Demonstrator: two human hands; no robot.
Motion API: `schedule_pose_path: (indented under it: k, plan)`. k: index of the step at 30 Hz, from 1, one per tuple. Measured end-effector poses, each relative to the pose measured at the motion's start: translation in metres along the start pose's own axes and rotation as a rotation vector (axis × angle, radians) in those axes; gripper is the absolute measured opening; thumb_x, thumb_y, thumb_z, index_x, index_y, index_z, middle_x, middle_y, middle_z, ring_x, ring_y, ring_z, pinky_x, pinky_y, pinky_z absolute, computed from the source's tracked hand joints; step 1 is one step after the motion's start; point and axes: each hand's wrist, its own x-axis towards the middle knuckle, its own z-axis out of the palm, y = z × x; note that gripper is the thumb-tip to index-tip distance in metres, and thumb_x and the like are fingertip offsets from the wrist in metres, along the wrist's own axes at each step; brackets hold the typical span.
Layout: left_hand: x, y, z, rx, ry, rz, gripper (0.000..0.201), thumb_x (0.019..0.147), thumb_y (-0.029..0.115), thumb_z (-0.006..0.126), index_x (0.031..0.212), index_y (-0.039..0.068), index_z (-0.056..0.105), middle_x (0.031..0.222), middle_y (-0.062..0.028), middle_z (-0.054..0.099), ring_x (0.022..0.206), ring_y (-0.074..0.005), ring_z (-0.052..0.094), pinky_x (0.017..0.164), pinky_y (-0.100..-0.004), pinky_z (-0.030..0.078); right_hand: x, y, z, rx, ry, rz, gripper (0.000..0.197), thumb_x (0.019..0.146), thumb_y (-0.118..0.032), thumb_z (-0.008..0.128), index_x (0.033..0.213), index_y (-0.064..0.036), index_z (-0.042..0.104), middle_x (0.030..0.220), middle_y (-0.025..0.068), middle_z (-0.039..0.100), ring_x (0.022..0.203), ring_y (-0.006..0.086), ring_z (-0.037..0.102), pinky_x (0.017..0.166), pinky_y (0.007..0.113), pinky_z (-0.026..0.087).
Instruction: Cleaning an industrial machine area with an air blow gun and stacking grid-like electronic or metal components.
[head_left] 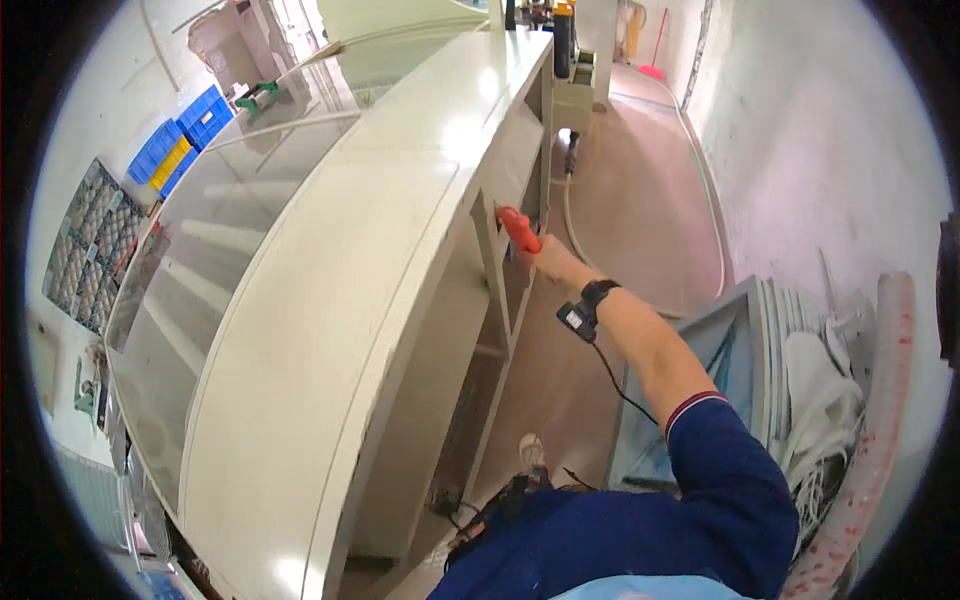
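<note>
My right arm reaches forward past the side of a long cream metal machine (pixel 330 300). My right hand (pixel 551 262) is closed on a red object with a rounded body (pixel 519 229), whose kind I cannot make out. The red object's far end is at the machine's open side frame (pixel 487 235); whether it touches the frame I cannot tell. On my right wrist is a black band (pixel 597 292) with a small black box (pixel 577 320) and a dark cable. My left hand is out of view.
Grey frames (pixel 765 350) lean in a stack at my right, beside white cloth (pixel 820 390) and a tall pale roll with red marks (pixel 865 440). A pale hose (pixel 572 225) runs along the floor. Blue crates (pixel 205 115) stand at the far left.
</note>
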Motion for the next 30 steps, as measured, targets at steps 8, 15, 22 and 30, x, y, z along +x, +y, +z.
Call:
schedule_pose_path:
  k: [8,15,22,30]
  plan:
    - [-0.022,0.016,0.017,0.714,0.291,0.116,0.032,0.093,0.013,0.049,0.116,-0.01,0.05,0.112,-0.0224,0.056,0.104,-0.0337,0.055,0.084,-0.0393,0.048,0.178,0.037,-0.032,-0.04,0.138,-0.195,0.026,0.08,-0.027,0.063,0.081,-0.0015,0.067,0.063,0.0093,0.062,0.051,0.0191,0.059,0.047,0.034,0.046]
    - [-0.028,0.086,0.141,1.031,0.173,-0.443,0.042,0.095,0.03,0.046,0.129,0.006,0.044,0.123,-0.0191,0.052,0.11,-0.0328,0.053,0.092,-0.043,0.045,0.295,0.048,-0.145,0.135,0.469,0.108,0.028,0.079,-0.026,0.063,0.078,0.0015,0.063,0.062,0.0094,0.061,0.05,0.0215,0.059,0.044,0.039,0.047]
    - [0.036,0.2,0.321,0.533,-0.067,-0.224,0.047,0.096,0.025,0.038,0.131,-0.006,0.037,0.136,-0.0195,0.039,0.127,-0.0325,0.036,0.103,-0.0402,0.029,0.34,0.157,-0.214,0.359,0.342,0.285,0.023,0.08,-0.02,0.058,0.081,0.0026,0.058,0.066,0.01,0.059,0.052,0.0209,0.058,0.043,0.035,0.04]
    - [0.081,0.258,0.488,0.721,-0.206,0.016,0.049,0.096,0.036,0.036,0.131,0.002,0.041,0.131,-0.0165,0.046,0.121,-0.0333,0.044,0.098,-0.0402,0.035,0.25,0.259,-0.11,-0.103,-0.326,0.258,0.027,0.081,-0.028,0.061,0.074,-0.0022,0.062,0.063,0.0078,0.059,0.052,0.0174,0.057,0.045,0.034,0.043]
